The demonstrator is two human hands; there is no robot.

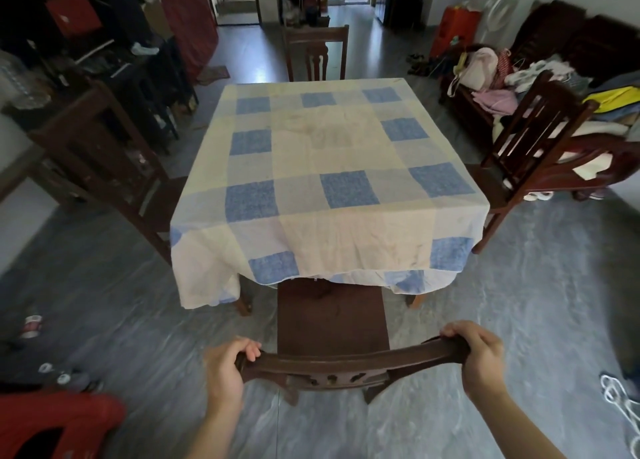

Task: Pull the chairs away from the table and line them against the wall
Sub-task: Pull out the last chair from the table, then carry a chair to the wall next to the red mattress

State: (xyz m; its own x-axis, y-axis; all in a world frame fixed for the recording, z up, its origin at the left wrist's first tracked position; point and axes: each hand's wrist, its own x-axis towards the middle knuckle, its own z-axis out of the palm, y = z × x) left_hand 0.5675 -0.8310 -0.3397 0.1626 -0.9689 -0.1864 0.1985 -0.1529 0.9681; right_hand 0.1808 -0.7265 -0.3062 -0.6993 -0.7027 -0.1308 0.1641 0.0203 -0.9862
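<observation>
near chair [332, 323]: dark brown wood, flat seat, curved top rail with carved cut-outs; its front edge is tucked under the table's near side.
left hand [225, 365]: wrapped round the rail's left end.
right hand [481, 358]: wrapped round the rail's right end.
table [325, 154]: draped in cream-and-blue checks.
far chair [316, 52], left chair [100, 147], right chair [530, 136]: set at the other sides.

Front of chair [332, 323] perhaps under tablecloth [325, 168]
</observation>
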